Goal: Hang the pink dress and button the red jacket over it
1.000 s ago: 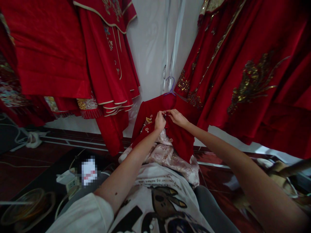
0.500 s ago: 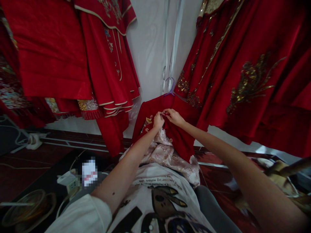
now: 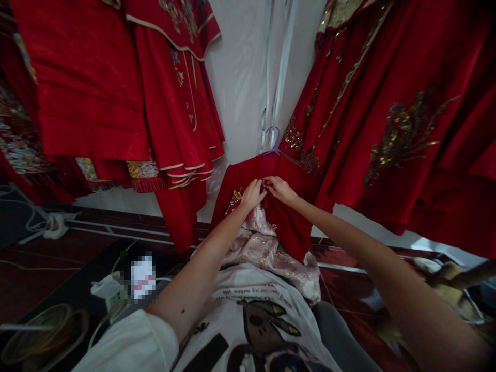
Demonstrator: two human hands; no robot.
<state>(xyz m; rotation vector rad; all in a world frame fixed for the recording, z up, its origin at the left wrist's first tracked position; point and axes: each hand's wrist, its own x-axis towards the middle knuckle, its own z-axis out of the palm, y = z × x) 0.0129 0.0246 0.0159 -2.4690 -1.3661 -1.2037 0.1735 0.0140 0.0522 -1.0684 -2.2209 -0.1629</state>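
Observation:
A red jacket (image 3: 296, 225) with gold embroidery (image 3: 235, 198) hangs in front of me on a purple hanger (image 3: 276, 138). Both my hands meet at its front opening, just under the collar. Fingers bent, my left hand (image 3: 253, 193) pinches one edge of the opening. My right hand (image 3: 282, 190) grips the opposite edge with its fingertips close to the left ones. A small fastening seems to lie between them, too small to make out. Below, pale shiny patterned fabric (image 3: 259, 249) shows through the jacket's opening and spreads over my lap.
Red embroidered garments hang on the left (image 3: 91, 103) and right (image 3: 364, 155), before a white wall (image 3: 240, 77). At lower left are a blurred phone-like screen (image 3: 142, 278), a white power strip (image 3: 113, 294) and a plastic bowl (image 3: 36, 333). Metal rack bars (image 3: 120, 231) run near the floor.
My fingers have shifted slightly at the jacket's opening, the left hand turning a little over the edge. The whole view has moved slightly. Both hands keep their grip.

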